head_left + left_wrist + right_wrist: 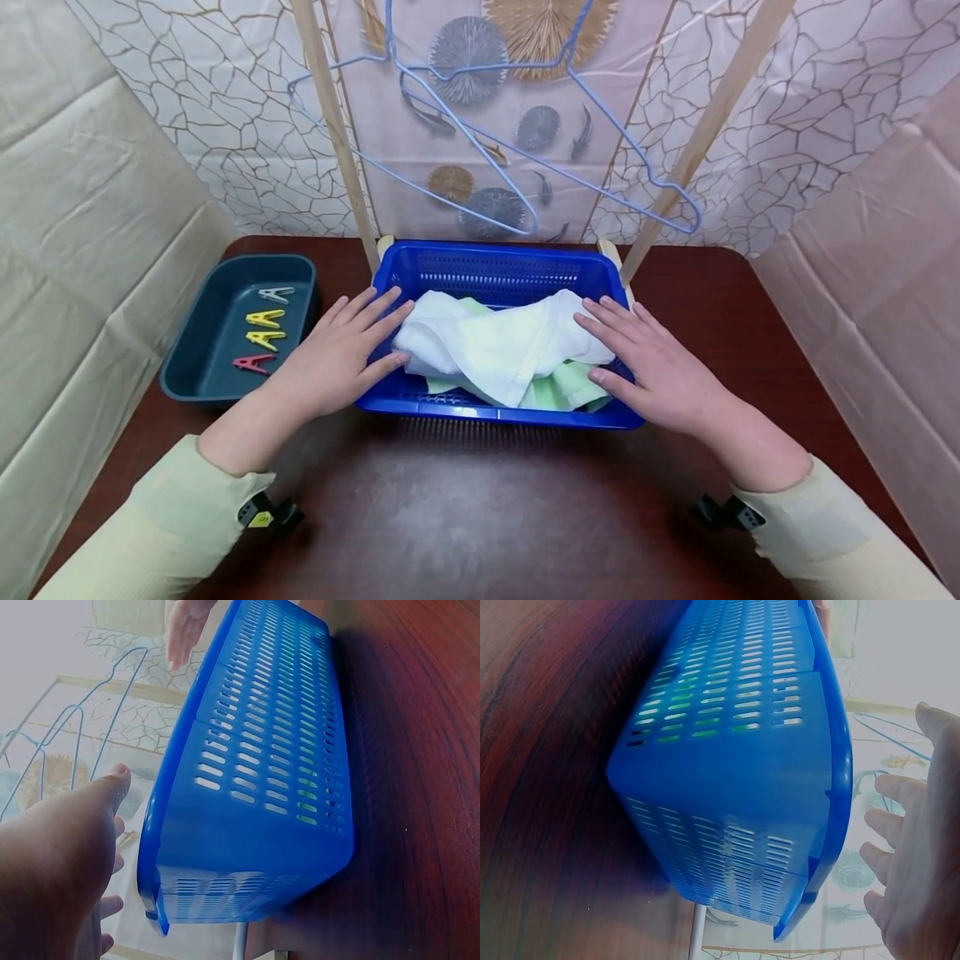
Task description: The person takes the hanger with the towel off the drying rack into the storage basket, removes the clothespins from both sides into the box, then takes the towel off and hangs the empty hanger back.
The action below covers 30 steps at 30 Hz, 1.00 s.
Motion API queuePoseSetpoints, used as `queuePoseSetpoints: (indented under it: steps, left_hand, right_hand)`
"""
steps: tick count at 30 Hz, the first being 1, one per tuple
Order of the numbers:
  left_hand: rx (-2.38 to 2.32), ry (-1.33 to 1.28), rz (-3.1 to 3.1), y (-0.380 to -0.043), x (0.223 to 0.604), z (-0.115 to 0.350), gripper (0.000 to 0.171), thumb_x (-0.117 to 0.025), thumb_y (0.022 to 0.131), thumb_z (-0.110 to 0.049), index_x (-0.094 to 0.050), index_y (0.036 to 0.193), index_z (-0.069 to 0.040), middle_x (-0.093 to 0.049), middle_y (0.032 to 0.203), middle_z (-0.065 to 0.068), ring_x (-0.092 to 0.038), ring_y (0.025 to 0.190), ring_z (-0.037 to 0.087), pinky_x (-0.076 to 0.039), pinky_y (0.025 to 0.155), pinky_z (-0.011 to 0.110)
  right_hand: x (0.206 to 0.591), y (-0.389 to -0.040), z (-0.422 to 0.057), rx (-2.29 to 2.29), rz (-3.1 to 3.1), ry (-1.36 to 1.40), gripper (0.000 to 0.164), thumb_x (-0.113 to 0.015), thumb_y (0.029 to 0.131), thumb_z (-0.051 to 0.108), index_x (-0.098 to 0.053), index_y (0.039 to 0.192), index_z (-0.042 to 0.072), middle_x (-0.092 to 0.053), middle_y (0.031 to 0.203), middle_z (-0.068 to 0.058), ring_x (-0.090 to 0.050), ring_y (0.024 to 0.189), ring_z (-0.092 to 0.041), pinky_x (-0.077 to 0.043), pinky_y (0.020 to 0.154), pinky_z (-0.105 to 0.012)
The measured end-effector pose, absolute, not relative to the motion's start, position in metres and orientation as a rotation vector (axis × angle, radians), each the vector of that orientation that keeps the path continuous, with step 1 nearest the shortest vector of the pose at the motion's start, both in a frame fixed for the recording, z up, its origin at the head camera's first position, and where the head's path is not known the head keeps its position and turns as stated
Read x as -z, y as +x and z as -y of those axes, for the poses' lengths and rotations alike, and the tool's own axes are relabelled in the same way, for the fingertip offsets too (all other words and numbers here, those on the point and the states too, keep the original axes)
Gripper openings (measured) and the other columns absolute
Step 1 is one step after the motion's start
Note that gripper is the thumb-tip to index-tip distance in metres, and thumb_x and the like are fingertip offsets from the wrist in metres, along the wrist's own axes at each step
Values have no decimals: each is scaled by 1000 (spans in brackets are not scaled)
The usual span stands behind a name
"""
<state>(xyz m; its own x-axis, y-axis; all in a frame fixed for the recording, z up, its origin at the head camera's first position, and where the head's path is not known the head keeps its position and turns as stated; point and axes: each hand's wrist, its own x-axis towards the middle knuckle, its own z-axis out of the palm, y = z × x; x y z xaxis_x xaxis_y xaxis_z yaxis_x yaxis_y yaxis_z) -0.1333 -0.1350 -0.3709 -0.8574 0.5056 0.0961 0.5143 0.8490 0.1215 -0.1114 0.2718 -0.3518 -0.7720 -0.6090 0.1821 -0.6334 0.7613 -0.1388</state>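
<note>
A blue plastic basket (480, 411) with slotted walls sits on the brown table, holding crumpled white cloth (495, 342) and light green cloth (570, 385). Over its left end I hold my left hand (337, 354), fingers straight and spread; the left wrist view shows this hand (64, 855) apart from the rim (150, 825). At the opposite end my right hand (660, 362) is spread the same way, its fingertips over the white cloth in the head view. The right wrist view has this hand (922, 847) raised beside the rim, with nothing in its fingers.
A dark teal tray (201, 321) on the left holds several clothespins, including a yellow clothespin (266, 318) and a red clothespin (253, 363). Blue wire hangers (517, 158) hang behind the basket, between wooden posts (337, 125). Patterned cloth walls (67, 250) enclose the table.
</note>
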Motion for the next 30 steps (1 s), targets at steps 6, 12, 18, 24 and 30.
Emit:
queuePoseSetpoints:
  steps: [6, 12, 18, 24, 30]
  left_hand:
    - [223, -811, 2981, -136, 372, 134, 71, -40, 89, -62, -6, 146, -39, -6, 155, -8, -1, 143, 20, -10, 112, 52]
    - [222, -823, 2969, -141, 370, 133, 71, -41, 88, -61, -6, 146, -39, -5, 155, -8, -5, 142, 24, -8, 112, 52]
    - [237, -846, 2979, -145, 375, 131, 72, -44, 88, -59, -5, 146, -40, -4, 155, -9, -6, 142, 25, -8, 112, 53]
    - [244, -842, 2954, -144, 373, 133, 72, -44, 89, -59, -7, 147, -38, -4, 155, -10, -6, 142, 24, -10, 111, 53]
    - [235, -826, 2966, -142, 372, 135, 72, -42, 88, -60, -5, 146, -40, -4, 155, -9, -4, 142, 23, -7, 112, 51]
  right_hand:
    - [353, -111, -273, -288, 2840, 1004, 66, -50, 91, 45, -21, 148, 27, -17, 154, 3, -12, 141, -22, -6, 114, -43]
    - [352, -109, -272, -274, 2874, 966, 69, -54, 89, 44, -20, 148, 29, -16, 154, 4, -11, 142, -21, -5, 114, -42]
    - [353, -108, -274, -253, 2885, 948, 69, -53, 90, 46, -19, 148, 30, -17, 154, 4, -11, 142, -21, -5, 114, -43]
    - [350, -110, -273, -256, 2870, 960, 69, -53, 90, 46, -19, 148, 30, -18, 154, 2, -12, 142, -22, -7, 114, -45]
    - [350, -109, -271, -263, 2864, 969, 68, -52, 90, 46, -21, 148, 28, -17, 154, 3, -12, 142, -21, -6, 114, -44]
